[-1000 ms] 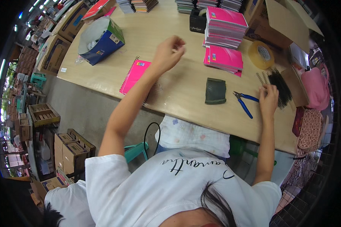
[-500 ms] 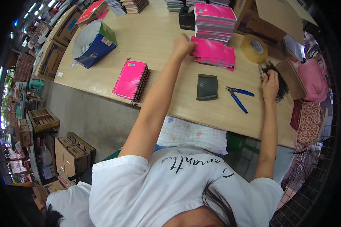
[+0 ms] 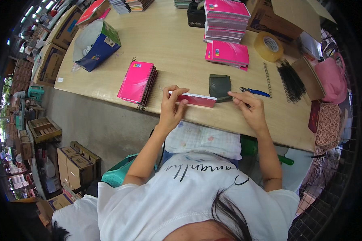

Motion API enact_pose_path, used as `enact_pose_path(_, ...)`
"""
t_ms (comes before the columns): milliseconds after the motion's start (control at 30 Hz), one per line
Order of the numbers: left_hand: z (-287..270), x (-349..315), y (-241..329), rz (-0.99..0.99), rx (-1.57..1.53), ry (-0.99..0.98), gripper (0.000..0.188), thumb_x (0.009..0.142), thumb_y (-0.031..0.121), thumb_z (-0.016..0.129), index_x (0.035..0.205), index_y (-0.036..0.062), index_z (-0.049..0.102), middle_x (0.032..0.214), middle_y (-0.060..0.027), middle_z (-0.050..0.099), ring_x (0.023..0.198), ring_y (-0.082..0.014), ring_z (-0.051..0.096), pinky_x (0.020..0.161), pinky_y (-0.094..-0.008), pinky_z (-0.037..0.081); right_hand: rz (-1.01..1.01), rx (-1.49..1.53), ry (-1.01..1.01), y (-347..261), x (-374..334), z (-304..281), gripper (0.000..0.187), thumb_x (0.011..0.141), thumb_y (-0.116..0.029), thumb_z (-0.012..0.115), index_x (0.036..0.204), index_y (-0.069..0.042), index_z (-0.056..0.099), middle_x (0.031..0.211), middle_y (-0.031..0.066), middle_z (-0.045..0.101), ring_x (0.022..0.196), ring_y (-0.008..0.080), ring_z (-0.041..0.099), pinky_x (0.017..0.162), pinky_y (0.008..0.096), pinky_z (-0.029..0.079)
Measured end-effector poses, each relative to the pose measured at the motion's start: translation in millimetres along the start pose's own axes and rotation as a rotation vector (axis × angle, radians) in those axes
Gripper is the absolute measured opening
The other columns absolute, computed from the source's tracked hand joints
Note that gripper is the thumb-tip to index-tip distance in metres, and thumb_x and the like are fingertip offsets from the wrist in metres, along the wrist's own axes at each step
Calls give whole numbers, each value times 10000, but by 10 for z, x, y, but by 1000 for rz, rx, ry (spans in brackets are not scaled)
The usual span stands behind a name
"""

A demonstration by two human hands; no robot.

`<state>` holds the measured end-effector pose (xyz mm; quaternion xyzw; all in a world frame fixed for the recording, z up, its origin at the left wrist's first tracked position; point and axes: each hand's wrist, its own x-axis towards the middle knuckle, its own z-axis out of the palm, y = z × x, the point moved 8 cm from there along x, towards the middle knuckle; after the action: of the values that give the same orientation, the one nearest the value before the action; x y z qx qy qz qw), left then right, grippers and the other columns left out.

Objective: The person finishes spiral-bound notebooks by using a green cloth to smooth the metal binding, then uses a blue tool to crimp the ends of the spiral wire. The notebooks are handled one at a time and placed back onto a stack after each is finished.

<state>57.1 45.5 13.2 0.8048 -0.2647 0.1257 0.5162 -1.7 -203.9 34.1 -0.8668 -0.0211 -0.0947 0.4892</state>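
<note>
Between the fingers and thumb of my left hand (image 3: 173, 107), a thin pink notebook (image 3: 197, 101) stands on its long edge near the table's front, its white page edges upward. My right hand (image 3: 250, 107) is just right of it, apart from the notebook, thumb and index finger drawn together; anything pinched there is too small to make out. Behind that hand lie blue-handled cutters (image 3: 258, 92), partly covered by it. A single dark spiral coil (image 3: 267, 78) rests beside them. Just beyond the notebook lies a dark green pad (image 3: 220, 86).
Spiral-bound pink notebooks (image 3: 136, 82) are stacked at left. Unbound pink ones (image 3: 229, 54) sit in front of a taller stack (image 3: 226, 22). Black coils (image 3: 291, 82), a tape roll (image 3: 268, 47) and a pink pouch (image 3: 330, 78) lie at right. A blue-green box (image 3: 98, 48) stands far left.
My left hand has come back from the unbound stack toward me with a pink notebook. My right hand has left the black coils and moved left; one coil now lies beside the cutters.
</note>
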Motion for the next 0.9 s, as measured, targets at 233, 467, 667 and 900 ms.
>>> enact_pose_path(233, 86, -50, -63, -40, -38, 103, 145, 815, 82, 703, 930, 26, 633, 947, -116, 493, 871, -244, 509, 765, -341, 451, -207, -55, 70, -236, 64, 166, 211, 781, -17, 691, 981, -63, 738, 835, 98, 667, 780, 220, 606, 731, 305, 474)
enact_pose_path(467, 75, -59, -44, -28, -36, 121, 145, 813, 83, 708, 925, 30, 632, 940, -117, 498, 847, -246, 519, 749, -344, 461, -216, 75, 0, -267, 58, 242, 209, 720, 73, 688, 906, -19, 710, 915, 88, 658, 885, 199, 618, 782, 291, 487)
enact_pose_path(667, 76, -66, -39, -28, -22, 135, 154, 819, 84, 706, 939, 33, 624, 938, -115, 495, 853, -249, 527, 748, -346, 464, -276, 73, 17, -237, 38, 237, 203, 717, 49, 702, 900, -38, 703, 917, 91, 660, 854, 230, 637, 732, 309, 494)
enact_pose_path(900, 64, -81, -50, -47, -14, 132, 153, 832, 95, 706, 946, 34, 624, 945, -105, 487, 846, -234, 527, 740, -333, 461, -128, -35, -46, -365, 52, 297, 106, 842, -95, 665, 933, -42, 675, 861, 103, 647, 794, 248, 634, 672, 329, 495)
